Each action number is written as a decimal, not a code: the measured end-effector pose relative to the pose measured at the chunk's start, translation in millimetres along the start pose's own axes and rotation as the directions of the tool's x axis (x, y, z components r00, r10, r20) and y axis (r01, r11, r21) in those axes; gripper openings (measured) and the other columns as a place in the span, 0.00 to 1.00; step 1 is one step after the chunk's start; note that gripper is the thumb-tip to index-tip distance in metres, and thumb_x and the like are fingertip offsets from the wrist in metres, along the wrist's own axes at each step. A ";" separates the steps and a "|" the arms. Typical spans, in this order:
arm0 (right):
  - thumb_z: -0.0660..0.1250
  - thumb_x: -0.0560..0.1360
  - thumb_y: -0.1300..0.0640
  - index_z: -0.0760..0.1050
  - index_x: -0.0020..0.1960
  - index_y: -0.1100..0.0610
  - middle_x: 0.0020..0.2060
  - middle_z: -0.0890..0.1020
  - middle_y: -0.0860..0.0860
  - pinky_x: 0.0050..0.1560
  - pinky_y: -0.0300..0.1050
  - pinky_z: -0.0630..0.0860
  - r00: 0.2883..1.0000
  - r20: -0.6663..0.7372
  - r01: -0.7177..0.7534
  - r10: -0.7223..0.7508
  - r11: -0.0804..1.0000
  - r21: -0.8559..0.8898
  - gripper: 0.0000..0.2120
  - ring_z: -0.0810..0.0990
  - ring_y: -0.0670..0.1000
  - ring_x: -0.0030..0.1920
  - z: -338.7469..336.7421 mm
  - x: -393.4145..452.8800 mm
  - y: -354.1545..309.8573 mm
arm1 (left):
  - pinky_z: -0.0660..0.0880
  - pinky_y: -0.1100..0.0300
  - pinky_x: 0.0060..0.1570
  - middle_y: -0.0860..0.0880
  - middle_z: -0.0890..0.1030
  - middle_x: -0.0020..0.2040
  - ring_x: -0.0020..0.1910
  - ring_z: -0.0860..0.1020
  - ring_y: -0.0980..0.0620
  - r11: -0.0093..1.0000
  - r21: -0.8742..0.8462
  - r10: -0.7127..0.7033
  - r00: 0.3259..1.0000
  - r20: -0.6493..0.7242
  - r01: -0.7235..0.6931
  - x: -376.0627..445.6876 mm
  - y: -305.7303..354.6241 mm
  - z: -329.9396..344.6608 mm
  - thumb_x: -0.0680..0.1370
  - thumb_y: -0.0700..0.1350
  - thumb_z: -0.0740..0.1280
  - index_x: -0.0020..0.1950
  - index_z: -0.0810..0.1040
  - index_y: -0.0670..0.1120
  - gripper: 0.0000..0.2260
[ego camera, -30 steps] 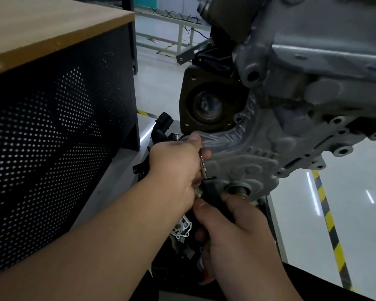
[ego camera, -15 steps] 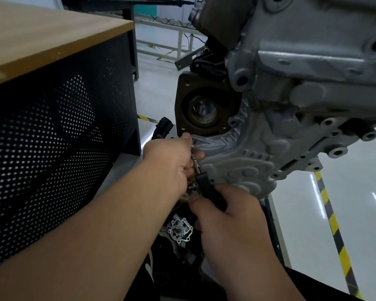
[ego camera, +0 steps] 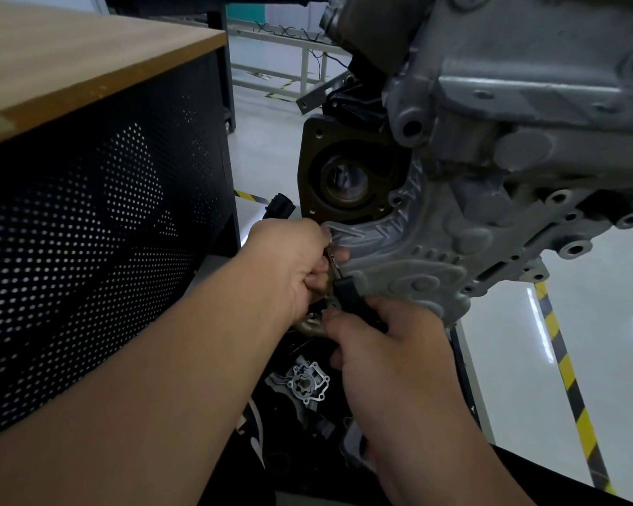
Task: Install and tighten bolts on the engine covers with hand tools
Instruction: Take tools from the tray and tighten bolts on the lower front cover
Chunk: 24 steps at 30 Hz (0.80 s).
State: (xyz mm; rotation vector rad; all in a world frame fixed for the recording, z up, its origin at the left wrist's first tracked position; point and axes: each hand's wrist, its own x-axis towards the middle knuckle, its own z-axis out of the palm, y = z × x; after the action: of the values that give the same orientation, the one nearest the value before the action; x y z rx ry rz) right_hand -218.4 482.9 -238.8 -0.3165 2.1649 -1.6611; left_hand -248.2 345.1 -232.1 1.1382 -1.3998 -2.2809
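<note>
A grey cast engine cover (ego camera: 413,264) hangs on the engine block (ego camera: 527,104) at the right. At its lower left edge a ratchet wrench (ego camera: 338,277) with a chrome shaft and black handle lies slanted. My left hand (ego camera: 293,264) curls round the wrench's upper end, hiding its head and any bolt. My right hand (ego camera: 391,345) grips the black handle from below.
A black perforated cabinet (ego camera: 99,228) with a wooden top (ego camera: 70,67) stands close on the left. Loose engine parts, among them a small pump housing (ego camera: 307,383), lie in a dark tray below. A brown round flange (ego camera: 348,177) sits above my hands. Yellow-black floor tape (ego camera: 567,367) runs at right.
Both hands and the wrench have moved slightly up along the cover's lower left edge. The view has shifted, so the engine sits a little lower and to the left in frame.
</note>
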 end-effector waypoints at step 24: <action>0.73 0.73 0.51 0.82 0.42 0.53 0.28 0.82 0.46 0.27 0.36 0.70 0.992 -0.102 -0.060 0.069 0.994 0.095 0.06 0.77 0.42 0.26 4.5 0.9 2.4 | 0.62 0.69 0.21 0.41 0.81 0.42 0.27 0.65 0.52 0.986 0.018 0.167 0.948 -0.270 -0.168 10.3 -8.5 -1.4 0.73 0.37 0.77 0.56 0.82 0.35 0.13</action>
State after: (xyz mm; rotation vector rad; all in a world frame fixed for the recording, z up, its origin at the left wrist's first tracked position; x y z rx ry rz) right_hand -217.2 479.2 -242.2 -0.1339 2.1405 -1.7710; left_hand -252.4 342.9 -244.7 1.2252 -1.3278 -1.9274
